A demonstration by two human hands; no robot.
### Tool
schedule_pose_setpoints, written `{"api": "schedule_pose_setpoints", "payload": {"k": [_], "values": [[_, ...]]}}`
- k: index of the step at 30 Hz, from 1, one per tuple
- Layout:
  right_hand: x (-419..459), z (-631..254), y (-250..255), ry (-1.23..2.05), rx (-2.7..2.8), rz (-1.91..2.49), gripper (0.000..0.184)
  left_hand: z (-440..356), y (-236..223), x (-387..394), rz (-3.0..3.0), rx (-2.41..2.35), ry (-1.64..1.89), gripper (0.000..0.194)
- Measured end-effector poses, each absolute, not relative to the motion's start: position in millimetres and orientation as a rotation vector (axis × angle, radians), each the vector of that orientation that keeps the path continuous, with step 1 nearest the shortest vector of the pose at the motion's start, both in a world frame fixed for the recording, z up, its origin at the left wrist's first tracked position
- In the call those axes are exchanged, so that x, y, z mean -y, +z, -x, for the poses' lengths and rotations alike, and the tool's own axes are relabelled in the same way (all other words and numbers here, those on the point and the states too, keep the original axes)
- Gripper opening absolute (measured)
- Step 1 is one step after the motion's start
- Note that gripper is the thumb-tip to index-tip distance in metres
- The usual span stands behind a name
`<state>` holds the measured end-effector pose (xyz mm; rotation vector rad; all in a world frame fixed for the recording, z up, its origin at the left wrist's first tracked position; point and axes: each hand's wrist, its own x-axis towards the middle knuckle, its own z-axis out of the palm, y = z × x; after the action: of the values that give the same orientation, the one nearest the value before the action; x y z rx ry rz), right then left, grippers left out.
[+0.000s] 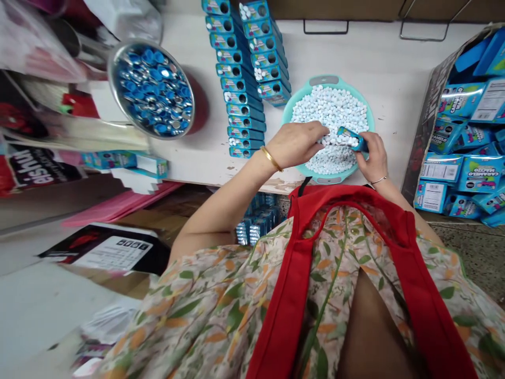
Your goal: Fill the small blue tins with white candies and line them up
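Observation:
A teal basin full of small white candies stands near the table's front edge. My right hand grips a small blue box over the basin, lying on its side. My left hand is closed at the box's open end, its fingers pinched on white candies. Both hands hover just above the candy heap.
Two rows of blue boxes, some filled with candies, lie on the table behind the basin. A steel bowl of blue caps sits at the left. A carton of flat blue packs stands at the right. More boxes lie under the table.

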<state>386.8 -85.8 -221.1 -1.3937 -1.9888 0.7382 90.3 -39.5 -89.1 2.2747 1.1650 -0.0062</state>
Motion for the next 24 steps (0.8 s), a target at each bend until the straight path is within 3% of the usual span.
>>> {"api": "schedule_pose_setpoints", "payload": {"k": [7,15,19,22,24], "values": [[84.2,-371.3,-222.0,0.797,2.007,1.325,0.047,-122.3,-29.2,38.0,-2.459,-1.233,-0.270,0.041],[86.6,-365.2,-227.1,0.850,1.917,1.323,0.042,-122.2,-15.3,41.5,-2.463,-1.212,-0.217,0.039],[94.9,-361.5,-229.7,0.918,1.819,1.323,0.045,-98.7,-32.0,39.8,-2.412,-1.220,-0.086,0.030],[106.3,-347.3,-224.0,0.994,1.812,1.342,0.045,-89.4,-72.7,39.2,-2.350,-1.139,0.050,0.054],[108.6,-336.7,-217.9,1.051,1.839,1.342,0.043,-90.2,-103.1,39.6,-2.297,-1.062,0.103,0.052]]}}
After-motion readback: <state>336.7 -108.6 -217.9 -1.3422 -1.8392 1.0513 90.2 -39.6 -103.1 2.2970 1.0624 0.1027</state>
